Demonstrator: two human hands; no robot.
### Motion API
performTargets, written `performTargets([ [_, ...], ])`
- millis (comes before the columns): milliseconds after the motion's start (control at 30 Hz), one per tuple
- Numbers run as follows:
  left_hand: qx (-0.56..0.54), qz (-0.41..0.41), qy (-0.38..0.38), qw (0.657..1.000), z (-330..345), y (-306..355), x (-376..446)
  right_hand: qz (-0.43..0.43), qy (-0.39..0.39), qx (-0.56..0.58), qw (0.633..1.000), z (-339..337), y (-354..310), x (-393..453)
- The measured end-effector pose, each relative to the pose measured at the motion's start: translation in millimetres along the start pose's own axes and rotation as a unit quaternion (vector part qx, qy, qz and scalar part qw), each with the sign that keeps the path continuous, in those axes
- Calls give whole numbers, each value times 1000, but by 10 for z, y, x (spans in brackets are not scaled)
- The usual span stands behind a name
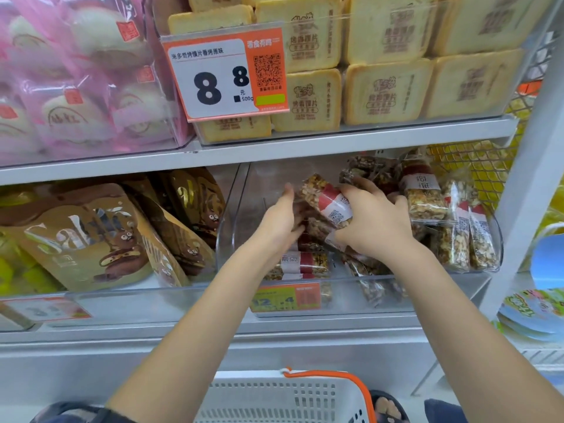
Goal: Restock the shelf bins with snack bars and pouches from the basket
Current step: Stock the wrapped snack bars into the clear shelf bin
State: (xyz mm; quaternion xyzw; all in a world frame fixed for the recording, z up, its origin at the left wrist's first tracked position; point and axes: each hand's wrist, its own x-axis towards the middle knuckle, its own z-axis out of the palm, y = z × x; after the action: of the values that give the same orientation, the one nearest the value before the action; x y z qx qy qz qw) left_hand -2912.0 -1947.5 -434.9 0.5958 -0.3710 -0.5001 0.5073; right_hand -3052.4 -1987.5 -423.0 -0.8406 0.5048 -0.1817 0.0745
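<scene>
Shelf point(305, 148) carries a clear bin point(485, 239), half full. Right hand point(372, 227) has its grip curled round a nut bar point(326, 203) above the bin; left hand point(280, 221), fingers straight, steadies it. Best laid flat, label outward, beside the stacked bars point(427, 203).

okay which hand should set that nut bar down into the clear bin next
Right. The right hand already grips the nut bar over the clear bin; the left hand only rests beside it with straight fingers.

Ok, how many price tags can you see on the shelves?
3: the upper-shelf tag, the nut-bar bin tag, a blurred lower-left tag. Others may be hidden.
</scene>
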Motion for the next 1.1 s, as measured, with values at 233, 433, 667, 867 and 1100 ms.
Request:
performTargets([
  [233, -12, 22, -73, 997, -171, 24, -154, 7, -37, 64, 997, -55, -26, -44],
  [433, -5, 63, 15, 998, 111, -139, -196, -52, -46, -83, 994, 35, -72, -179],
  [667, 54, 31, 202, 977, -258, 188, 418, -52, -123, -117, 984, -13, 36, -239],
  [867, 435, 67, 49, 896, -284, 513, 785, -25, -122, -74, 989, -100, 27, -267],
  [1100, 712, 94, -7, 696, -453, 291, 1324, -34, -110, -67, 991, 22, 82, -196],
])
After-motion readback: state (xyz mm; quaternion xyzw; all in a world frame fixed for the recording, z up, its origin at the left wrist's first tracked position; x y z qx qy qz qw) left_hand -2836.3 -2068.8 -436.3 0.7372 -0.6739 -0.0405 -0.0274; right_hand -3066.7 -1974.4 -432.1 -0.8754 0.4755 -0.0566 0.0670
